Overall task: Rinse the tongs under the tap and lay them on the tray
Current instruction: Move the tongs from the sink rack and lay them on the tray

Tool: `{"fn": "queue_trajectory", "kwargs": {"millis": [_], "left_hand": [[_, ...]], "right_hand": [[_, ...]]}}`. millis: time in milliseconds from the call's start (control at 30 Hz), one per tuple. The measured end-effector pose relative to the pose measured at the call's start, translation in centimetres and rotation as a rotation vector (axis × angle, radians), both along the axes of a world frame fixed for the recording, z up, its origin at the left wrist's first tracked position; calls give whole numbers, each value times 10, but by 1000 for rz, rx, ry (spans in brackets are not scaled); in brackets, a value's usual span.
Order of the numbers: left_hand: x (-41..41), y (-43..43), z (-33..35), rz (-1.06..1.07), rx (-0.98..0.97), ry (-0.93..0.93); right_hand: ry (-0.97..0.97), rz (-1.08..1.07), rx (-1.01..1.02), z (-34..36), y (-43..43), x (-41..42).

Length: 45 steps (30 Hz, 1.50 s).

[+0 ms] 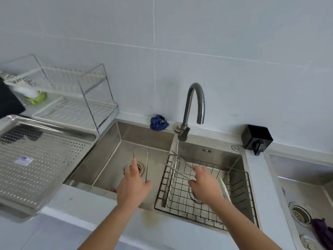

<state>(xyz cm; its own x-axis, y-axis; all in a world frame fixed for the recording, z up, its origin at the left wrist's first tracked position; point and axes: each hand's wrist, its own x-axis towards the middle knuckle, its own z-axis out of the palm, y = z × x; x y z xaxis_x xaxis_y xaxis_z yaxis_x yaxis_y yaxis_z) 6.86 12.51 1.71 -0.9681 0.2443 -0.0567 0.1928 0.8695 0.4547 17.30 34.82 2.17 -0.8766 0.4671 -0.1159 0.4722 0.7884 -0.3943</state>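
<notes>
1. Our left hand [133,186] reaches over the left basin [144,134] of the sink. Its fingers [134,165] pinch the first pair of tongs [147,165], with the forefinger laid straight along one arm and the thumb against the other. The two arms stand wide apart, tips pointing away from us above the drain.
2. Our right hand [205,184] hangs over the wire basket [241,192] that sits in the right basin. Its fingers curl round the second pair of tongs [183,161], whose arms splay towards the divider between the basins.
3. We see the tap [187,109] behind the divider, its spout curving over the right basin, above and apart from both pairs.
4. We see the perforated steel tray [54,159] on the worktop to the left of the sink, well apart from both pairs and bearing a small label.
5. Behind the tray stands a dish rack [75,91]. A crumpled blue cloth [158,122] lies beside the tap's base, and a black holder [256,138] sits against the wall to the right.
</notes>
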Motion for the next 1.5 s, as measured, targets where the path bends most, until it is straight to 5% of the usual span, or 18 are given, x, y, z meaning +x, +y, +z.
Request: {"fn": "queue_trajectory", "kwargs": {"millis": [733,1133,1500], "left_hand": [[-62,-321,43,351,-47,43],[-157,-368,17,464,-127,-14],[-227,-374,-23,542,-18,-213]], "right_hand": [[51,318,-7,51,-275,-146],[57,510,-32,27,-337,-284],[-138,588,-58,-13,-379,-376]]}}
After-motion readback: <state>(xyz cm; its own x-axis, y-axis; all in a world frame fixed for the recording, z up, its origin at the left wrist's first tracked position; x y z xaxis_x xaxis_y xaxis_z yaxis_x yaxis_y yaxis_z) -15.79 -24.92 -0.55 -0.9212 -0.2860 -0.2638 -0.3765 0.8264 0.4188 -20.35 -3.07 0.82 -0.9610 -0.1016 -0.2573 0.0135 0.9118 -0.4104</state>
